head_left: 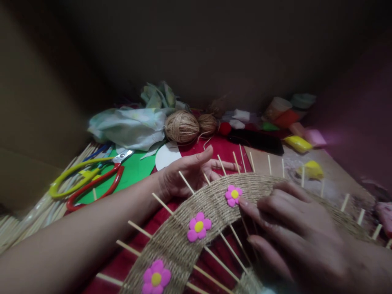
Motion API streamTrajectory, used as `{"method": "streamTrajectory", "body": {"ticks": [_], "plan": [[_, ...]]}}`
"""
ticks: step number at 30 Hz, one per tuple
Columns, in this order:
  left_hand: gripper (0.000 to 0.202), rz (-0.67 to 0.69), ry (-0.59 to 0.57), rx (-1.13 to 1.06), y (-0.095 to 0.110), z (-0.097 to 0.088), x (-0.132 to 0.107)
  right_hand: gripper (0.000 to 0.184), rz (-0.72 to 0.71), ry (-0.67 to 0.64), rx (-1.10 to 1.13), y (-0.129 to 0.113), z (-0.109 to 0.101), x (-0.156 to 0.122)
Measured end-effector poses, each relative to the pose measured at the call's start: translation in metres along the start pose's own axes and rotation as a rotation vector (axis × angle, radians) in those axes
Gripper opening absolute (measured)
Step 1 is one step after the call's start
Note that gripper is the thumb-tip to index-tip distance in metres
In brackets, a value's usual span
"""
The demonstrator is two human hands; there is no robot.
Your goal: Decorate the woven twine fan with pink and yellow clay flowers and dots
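A curved band woven from jute twine [180, 237] on thin wooden sticks spans the front. Pink flowers with yellow centres sit on it: an upper flower [230, 191], a middle flower [199, 227] and a lower flower [156, 278]. My left hand [196, 167] is behind the band's upper edge, thumb raised and fingers spread; part of it is hidden by the band. My right hand [300, 228] lies over the band's right part, its index fingertip touching the upper flower's petal. Its thumb hangs apart below, and the other fingers are loosely bent.
Scissors [118, 165] with red and yellow handles lie on green sheet [143, 165] at left, beside bundled sticks [33, 220]. Behind are a twine ball [182, 126], a crumpled cloth [128, 126], a dark phone-like slab [257, 140], yellow packet [298, 143] and cups [278, 108].
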State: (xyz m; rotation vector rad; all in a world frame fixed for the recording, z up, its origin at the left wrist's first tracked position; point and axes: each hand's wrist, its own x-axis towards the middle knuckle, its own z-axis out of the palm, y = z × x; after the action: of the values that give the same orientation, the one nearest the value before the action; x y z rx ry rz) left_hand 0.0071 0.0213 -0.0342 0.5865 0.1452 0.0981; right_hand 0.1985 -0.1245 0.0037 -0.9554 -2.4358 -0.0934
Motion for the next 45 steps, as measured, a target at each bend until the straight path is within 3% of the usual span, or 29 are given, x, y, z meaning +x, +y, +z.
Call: {"method": "streamTrajectory", "body": {"ticks": [4,14,20,31,39,45], "plan": [[0.068,-0.011,-0.028,-0.003,0.0,-0.002,0.001,0.032,-0.038,-0.006,-0.039,0.0,-0.001,0.005],[0.067,-0.02,-0.012,0.014,0.001,-0.002,0.001,0.028,-0.011,-0.011,-0.051,-0.002,0.008,0.011],[0.068,-0.02,-0.022,0.01,0.0,-0.001,0.001,0.03,-0.029,-0.003,-0.065,0.003,-0.001,0.014],[0.068,-0.024,0.005,0.026,0.001,-0.001,0.002,0.035,0.136,-0.031,0.034,0.011,-0.009,0.015],[0.068,-0.01,0.025,0.065,0.001,0.0,0.001,0.033,0.142,-0.061,0.025,0.01,-0.008,0.011],[0.064,0.033,0.046,0.057,0.001,0.001,0.0,0.031,0.198,-0.024,0.029,0.007,-0.018,0.008]]}}
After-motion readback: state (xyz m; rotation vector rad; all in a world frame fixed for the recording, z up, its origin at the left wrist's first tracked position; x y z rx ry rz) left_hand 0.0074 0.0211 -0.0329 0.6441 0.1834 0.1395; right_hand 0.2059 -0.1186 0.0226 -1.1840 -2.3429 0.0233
